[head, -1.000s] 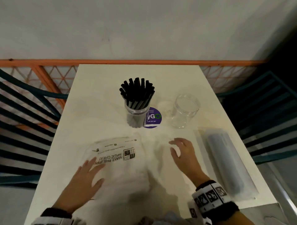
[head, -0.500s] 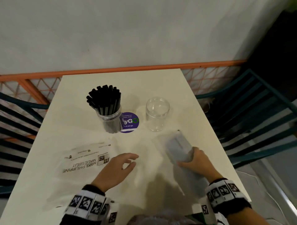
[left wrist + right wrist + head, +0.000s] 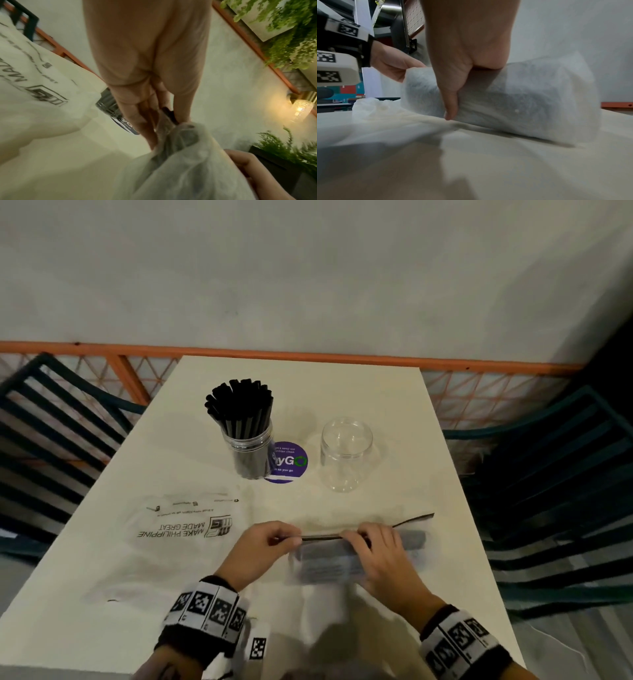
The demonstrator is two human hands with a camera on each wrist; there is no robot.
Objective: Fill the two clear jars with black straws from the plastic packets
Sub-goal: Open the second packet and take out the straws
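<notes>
White table [image 3: 342,392] against a pale wall, with an orange railing [image 3: 308,358] behind and dark slatted chairs close on both sides. Toward the far half stand a clear jar packed with black straws [image 3: 248,440] and, to its right past a purple sticker [image 3: 287,462], an empty clear jar [image 3: 346,455], well apart from every edge. Near the front, a full frosted packet [image 3: 359,556] lies crosswise. The left hand [image 3: 260,549] pinches its top seam; the right hand [image 3: 380,556] grips its middle. An emptied printed packet [image 3: 185,525] lies flat at left.
</notes>
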